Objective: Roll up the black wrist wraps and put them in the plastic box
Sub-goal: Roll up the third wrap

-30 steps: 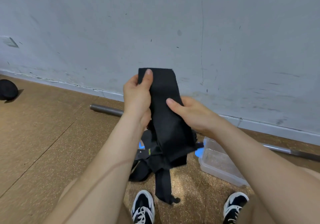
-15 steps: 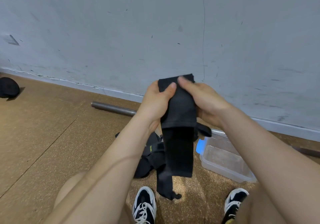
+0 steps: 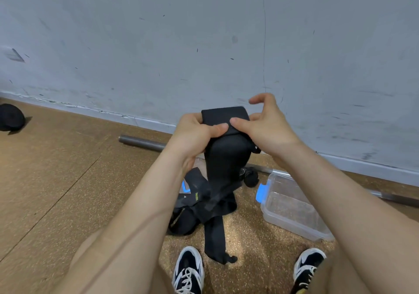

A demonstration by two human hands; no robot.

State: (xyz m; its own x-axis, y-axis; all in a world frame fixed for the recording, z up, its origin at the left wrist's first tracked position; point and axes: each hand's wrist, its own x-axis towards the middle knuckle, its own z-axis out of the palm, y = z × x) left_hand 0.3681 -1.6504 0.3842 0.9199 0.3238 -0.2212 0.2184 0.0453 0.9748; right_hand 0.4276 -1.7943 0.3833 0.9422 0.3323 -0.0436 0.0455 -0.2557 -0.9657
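While the left hand (image 3: 195,132) grips the half-rolled black wrist wrap (image 3: 226,157) in curled fingers, the right hand (image 3: 265,128) pinches it, thumb in front, forefinger lifted, other fingers seemingly behind; its tail hangs over the floor (image 3: 68,180) near the plastic box (image 3: 292,212).

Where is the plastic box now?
In the head view, the plastic box sits on the floor at lower right, beside the pile of black wraps, near the metal bar.

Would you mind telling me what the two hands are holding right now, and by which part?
Both the left hand and the right hand hold one black wrist wrap by its rolled top end; the tail hangs down.
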